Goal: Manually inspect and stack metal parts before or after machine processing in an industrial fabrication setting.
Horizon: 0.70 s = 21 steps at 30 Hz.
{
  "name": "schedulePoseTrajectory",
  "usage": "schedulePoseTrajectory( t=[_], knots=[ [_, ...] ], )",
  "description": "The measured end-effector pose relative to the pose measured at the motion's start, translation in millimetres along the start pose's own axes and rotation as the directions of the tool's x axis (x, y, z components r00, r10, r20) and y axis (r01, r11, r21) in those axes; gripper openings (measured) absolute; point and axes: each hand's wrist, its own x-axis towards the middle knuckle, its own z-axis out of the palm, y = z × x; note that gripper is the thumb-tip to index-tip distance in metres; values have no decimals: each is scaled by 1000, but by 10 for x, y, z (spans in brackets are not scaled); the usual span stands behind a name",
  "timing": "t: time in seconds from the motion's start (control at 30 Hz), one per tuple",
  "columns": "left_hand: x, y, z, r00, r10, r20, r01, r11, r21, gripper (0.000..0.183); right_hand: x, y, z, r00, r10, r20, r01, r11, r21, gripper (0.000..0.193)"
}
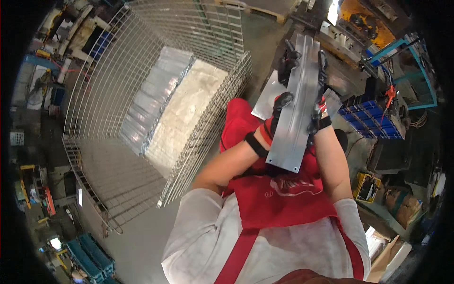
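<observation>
A long silver metal profile [298,99] with a lengthwise ridge and small holes at its near end is held in front of my body. My left hand [283,102], in a black and red glove, grips its left edge. Along the right edge, my right hand [316,120], gloved the same way, has its fingers wrapped round the metal. Parts of both palms are hidden behind the profile. Beyond my left hand, a flat metal sheet [267,97] shows beneath the profile. Farther up lies a dark work surface with machine parts [333,40].
At left stands a wire mesh cage [101,94] holding stacked silver metal pieces [158,85] beside a cream sheet covering [187,113]. A blue crate [371,116], a teal frame [425,75] and a yellow bin [367,187] are at right. Teal boxes [90,260] sit at lower left.
</observation>
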Motion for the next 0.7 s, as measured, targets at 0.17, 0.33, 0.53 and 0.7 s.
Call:
schedulePoseTrajectory(
  t=[0.17, 0.33, 0.53, 0.7],
  knots=[
    [-40, -35, -73, 1000, 26, 8, -27, 999, 21, 65, -29, 26, -91, 988, -77, -134, 57, 987, -149, 62],
    [-51, 7, 212, 999, 18, 34, -24, 983, 184, 68, -15, -7, -118, 973, -134, -185, 89, 969, -232, 62],
    [-74, 22, 139, 996, 5, 86, -25, 972, 235, 63, -16, -24, -112, 967, -153, -202, 95, 958, -271, 61],
    [-85, 27, 66, 997, 45, 66, -58, 975, 214, 61, -89, -39, -88, 964, -163, -209, 99, 953, -287, 61]
  ],
)
